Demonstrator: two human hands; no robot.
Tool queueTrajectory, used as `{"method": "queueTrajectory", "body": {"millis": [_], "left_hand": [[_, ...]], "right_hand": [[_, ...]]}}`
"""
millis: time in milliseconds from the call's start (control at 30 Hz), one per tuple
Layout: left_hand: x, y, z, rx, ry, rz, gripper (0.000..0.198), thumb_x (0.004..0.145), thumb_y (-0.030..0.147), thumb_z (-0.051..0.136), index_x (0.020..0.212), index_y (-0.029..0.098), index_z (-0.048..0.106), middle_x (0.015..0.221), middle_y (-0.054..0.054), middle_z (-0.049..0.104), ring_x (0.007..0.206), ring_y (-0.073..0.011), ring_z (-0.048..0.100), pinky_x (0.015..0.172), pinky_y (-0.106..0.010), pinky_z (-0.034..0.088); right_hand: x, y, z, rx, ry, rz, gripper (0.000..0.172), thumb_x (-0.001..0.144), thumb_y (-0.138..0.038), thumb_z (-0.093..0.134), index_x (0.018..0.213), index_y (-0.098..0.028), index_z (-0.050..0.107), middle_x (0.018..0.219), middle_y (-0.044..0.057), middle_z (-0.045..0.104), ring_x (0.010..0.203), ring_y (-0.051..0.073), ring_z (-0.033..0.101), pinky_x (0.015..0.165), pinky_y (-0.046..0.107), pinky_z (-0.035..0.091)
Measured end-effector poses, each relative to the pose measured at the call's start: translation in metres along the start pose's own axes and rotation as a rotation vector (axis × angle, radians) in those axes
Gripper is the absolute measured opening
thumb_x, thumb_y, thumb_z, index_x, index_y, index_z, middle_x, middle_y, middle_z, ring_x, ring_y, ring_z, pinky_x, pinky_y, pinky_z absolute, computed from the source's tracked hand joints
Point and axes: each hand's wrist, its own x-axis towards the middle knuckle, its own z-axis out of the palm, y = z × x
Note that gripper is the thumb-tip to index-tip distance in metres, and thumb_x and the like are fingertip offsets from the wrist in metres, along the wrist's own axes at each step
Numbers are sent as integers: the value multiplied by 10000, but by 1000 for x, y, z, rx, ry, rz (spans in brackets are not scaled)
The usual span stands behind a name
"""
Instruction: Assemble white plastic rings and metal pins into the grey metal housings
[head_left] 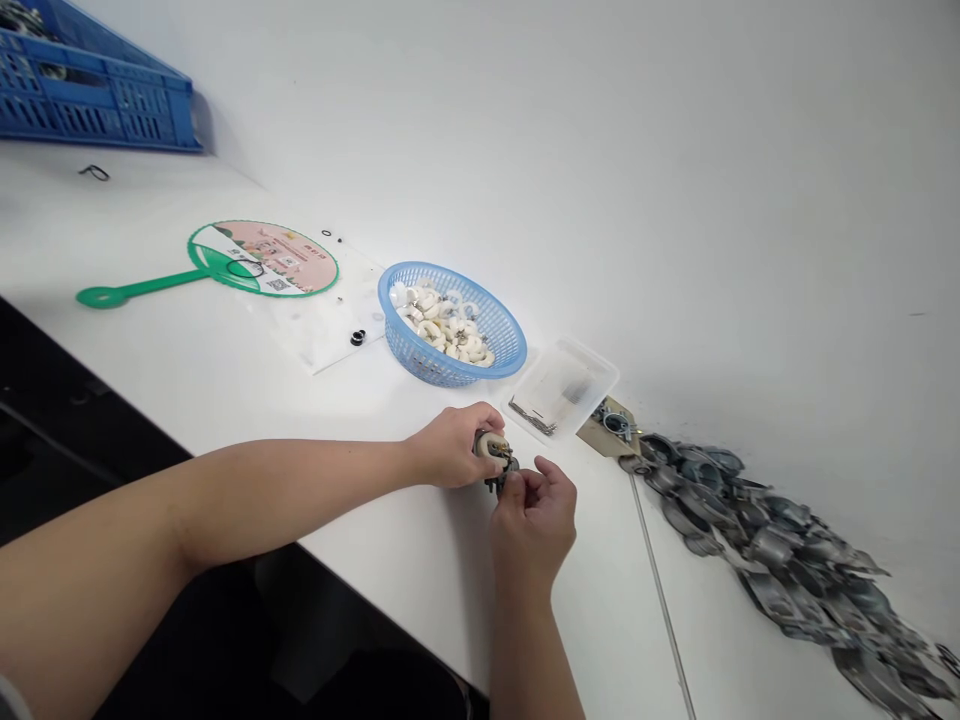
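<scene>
My left hand (452, 447) is closed around a small dark metal part with a cream-white ring piece (493, 446) on it. A bit of brass colour shows at its side. My right hand (536, 515) pinches the part's lower right edge with thumb and index finger, the other fingers curled loosely. Exactly what lies under the right fingertips is hidden. Beyond the hands stands a blue plastic basket (420, 366) holding many white ring pieces (442, 325). Right of it, a clear plastic tray (589, 365) holds thin metal pins (532, 415).
A small cardboard box (596, 437) with metal parts sits beside the tray. Grey metal clamp-like parts (772, 545) lie heaped to the right, past the table seam. At left are a green-handled fan (277, 255), small black rings (358, 338) and a blue crate (150, 95).
</scene>
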Motion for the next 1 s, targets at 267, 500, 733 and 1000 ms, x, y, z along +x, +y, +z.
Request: {"method": "queueTrajectory", "body": {"millis": [267, 500, 733, 1000], "left_hand": [[-2, 1, 1, -68, 15, 11, 408, 645, 223, 669, 1012, 202, 492, 971, -47, 647, 855, -178, 607, 747, -294, 483], [-3, -1, 5, -123, 40, 1, 450, 656, 177, 661, 1059, 202, 462, 1030, -62, 641, 923, -187, 609, 807, -314, 485], [-3, -1, 4, -138, 28, -1, 440, 654, 189, 663, 1047, 200, 467, 1032, -63, 641, 918, -187, 612, 801, -318, 493], [-1, -3, 5, -133, 20, 3, 442, 644, 210, 675, 1039, 197, 476, 1034, -69, 638, 931, -194, 604, 808, -323, 485]], "right_hand": [[3, 4, 1, 167, -39, 11, 378, 712, -348, 565, 1041, -174, 504, 750, 5, 585, 610, 142, 557, 617, 301, 466], [1, 0, 1, 140, -17, 29, 375, 711, -342, 574, 1042, -175, 514, 754, 12, 606, 616, 141, 558, 639, 309, 474], [0, 0, 0, 211, -32, 37, 372, 689, -328, 614, 1017, -173, 531, 760, 12, 597, 664, 151, 571, 660, 321, 482], [6, 2, -7, 312, -103, 123, 320, 638, -297, 672, 904, -166, 553, 733, 0, 587, 629, 130, 553, 611, 290, 475]]}}
